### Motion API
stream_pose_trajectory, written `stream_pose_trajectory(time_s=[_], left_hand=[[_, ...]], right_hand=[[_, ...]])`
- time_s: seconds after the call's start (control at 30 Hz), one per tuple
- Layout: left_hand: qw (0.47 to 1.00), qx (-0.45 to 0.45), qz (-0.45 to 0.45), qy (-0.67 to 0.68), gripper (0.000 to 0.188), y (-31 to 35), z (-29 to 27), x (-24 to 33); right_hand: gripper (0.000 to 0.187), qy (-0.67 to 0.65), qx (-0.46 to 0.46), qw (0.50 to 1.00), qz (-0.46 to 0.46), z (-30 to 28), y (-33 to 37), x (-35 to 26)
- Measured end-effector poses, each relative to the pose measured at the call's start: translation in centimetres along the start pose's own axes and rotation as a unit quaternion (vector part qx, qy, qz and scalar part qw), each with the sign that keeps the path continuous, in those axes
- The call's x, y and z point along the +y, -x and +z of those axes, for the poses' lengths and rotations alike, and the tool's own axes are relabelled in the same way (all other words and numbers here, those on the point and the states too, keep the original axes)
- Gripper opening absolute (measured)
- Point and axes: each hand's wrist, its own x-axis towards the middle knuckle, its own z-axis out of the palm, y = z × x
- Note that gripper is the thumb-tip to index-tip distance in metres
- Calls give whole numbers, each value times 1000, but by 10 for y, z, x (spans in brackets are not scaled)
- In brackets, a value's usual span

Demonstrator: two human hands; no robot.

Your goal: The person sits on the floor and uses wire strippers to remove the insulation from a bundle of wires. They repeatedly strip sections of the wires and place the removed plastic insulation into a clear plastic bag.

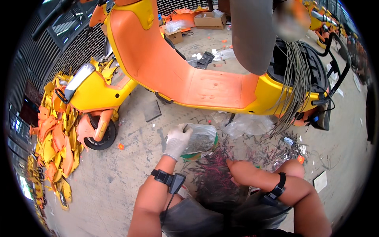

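Observation:
My left hand [177, 140], in a white glove, is closed on the edge of a see-through plastic container [200, 139] with green at its lower rim. The container leans on its side near the floor, and grey stuff shows through its wall. Beside it lies a heap of thin dark and pink strips [215, 164]. My bare right hand [245, 173] is over the right side of this heap, fingers closed together. Anything between those fingers is too small or hidden to make out. Both wrists wear black straps.
In front stands a yellow and orange scooter [215, 86], with a bundle of grey cables [294, 75] hanging at its rear. Clear plastic film [250, 125] lies beneath it. At the left are piled yellow and orange body panels [55, 142]. Cardboard boxes [209, 21] sit behind.

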Motion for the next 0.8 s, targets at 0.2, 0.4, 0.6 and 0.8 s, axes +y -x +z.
stream_pose_trajectory(time_s=[0.2,0.4,0.6,0.8], left_hand=[[999,32,21,-7,33,-4,1,-16],[996,-21,85,33,27,13,11,2],[913,-257,-94,304,35,55,3,64],[810,-295,-70,501,43,70,25,55]], right_hand=[[48,-12,-1,1000,-24,-2,6,3],[43,-25,6,999,-22,-2,4,10],[27,-229,107,965,64,-12,-5,9],[23,-727,131,665,107,-55,-19,17]])
